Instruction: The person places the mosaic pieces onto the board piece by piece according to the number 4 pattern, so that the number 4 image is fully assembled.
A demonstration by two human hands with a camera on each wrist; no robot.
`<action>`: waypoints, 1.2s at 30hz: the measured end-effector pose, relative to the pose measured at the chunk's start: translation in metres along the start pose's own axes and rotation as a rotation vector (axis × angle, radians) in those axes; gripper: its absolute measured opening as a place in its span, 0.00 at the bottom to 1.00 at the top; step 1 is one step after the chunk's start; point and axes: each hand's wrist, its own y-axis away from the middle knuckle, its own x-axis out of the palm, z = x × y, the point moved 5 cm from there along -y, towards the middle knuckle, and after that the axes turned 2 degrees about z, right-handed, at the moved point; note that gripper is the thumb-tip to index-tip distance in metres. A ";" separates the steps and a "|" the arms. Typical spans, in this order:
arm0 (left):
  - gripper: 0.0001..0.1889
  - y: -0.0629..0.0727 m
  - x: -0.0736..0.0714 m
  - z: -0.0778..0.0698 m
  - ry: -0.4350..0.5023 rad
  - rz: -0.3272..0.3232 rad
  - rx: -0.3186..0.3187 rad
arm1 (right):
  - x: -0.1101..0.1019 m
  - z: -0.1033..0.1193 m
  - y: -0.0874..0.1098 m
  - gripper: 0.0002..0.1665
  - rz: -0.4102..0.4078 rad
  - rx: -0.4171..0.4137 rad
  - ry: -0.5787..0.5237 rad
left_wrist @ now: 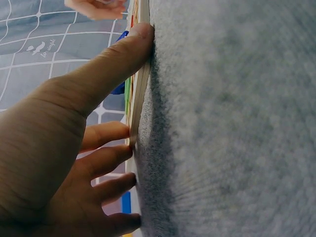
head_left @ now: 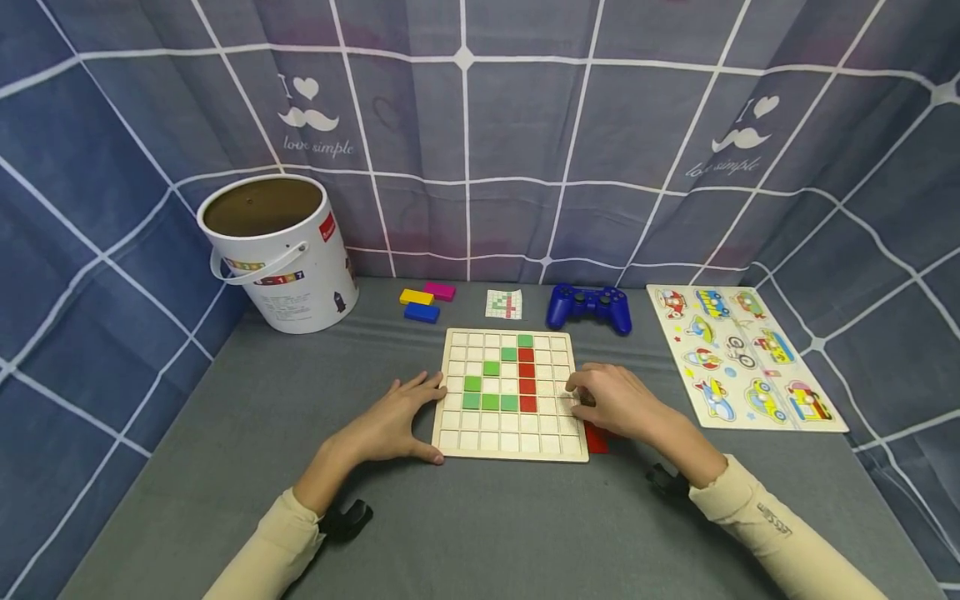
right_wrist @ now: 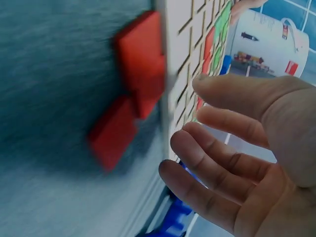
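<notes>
A square wooden grid board [head_left: 517, 454] lies on the grey table, with green tiles [head_left: 490, 402] and a column of red tiles [head_left: 527, 387] in its cells. My left hand [head_left: 393, 421] is spread against the board's left side, thumb at the near left corner and fingertips along the edge. Over the right edge hovers my right hand [head_left: 618, 400], its fingers loosely bent. In the right wrist view a gap shows between its thumb and fingers, with nothing held. Loose red tiles [right_wrist: 140, 64] lie beside the board's right edge, partly under the right hand in the head view.
Behind the board are a small pattern card [head_left: 503, 304], a blue game controller [head_left: 589, 307] and yellow, magenta and blue blocks [head_left: 422, 313]. A white bucket [head_left: 307, 283] stands at the back left. A picture puzzle board [head_left: 750, 358] lies at right.
</notes>
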 end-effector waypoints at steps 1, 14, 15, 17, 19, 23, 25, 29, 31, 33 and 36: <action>0.55 0.000 0.000 0.000 0.001 0.000 0.000 | 0.000 -0.003 0.004 0.13 0.009 0.006 0.001; 0.55 -0.001 0.001 0.002 -0.002 0.000 -0.002 | 0.004 -0.021 0.023 0.14 0.033 0.061 0.011; 0.55 -0.001 0.002 0.002 -0.003 0.003 -0.001 | 0.004 -0.021 0.023 0.14 0.038 0.061 0.013; 0.55 -0.001 0.002 0.001 -0.002 0.008 0.000 | 0.004 -0.019 0.025 0.14 0.060 0.047 0.020; 0.55 -0.001 0.002 0.001 0.003 0.008 -0.001 | 0.005 -0.018 0.026 0.15 0.084 0.040 0.020; 0.54 -0.001 0.000 0.001 0.005 0.005 -0.004 | 0.006 -0.016 0.026 0.13 0.109 0.037 0.016; 0.54 -0.001 0.000 0.001 -0.001 0.008 -0.003 | 0.006 -0.016 0.025 0.13 0.107 0.044 0.020; 0.55 -0.002 0.001 0.001 -0.007 0.015 -0.007 | 0.004 -0.015 0.023 0.11 0.076 0.049 0.038; 0.55 -0.001 0.001 0.001 -0.006 0.013 -0.008 | 0.002 -0.012 0.021 0.12 0.053 0.045 0.044; 0.55 -0.001 0.001 0.001 -0.004 0.010 -0.005 | 0.000 -0.006 0.018 0.14 0.033 0.031 0.043; 0.54 -0.001 0.001 0.001 -0.005 0.005 0.000 | 0.000 0.005 0.012 0.16 0.017 0.004 0.035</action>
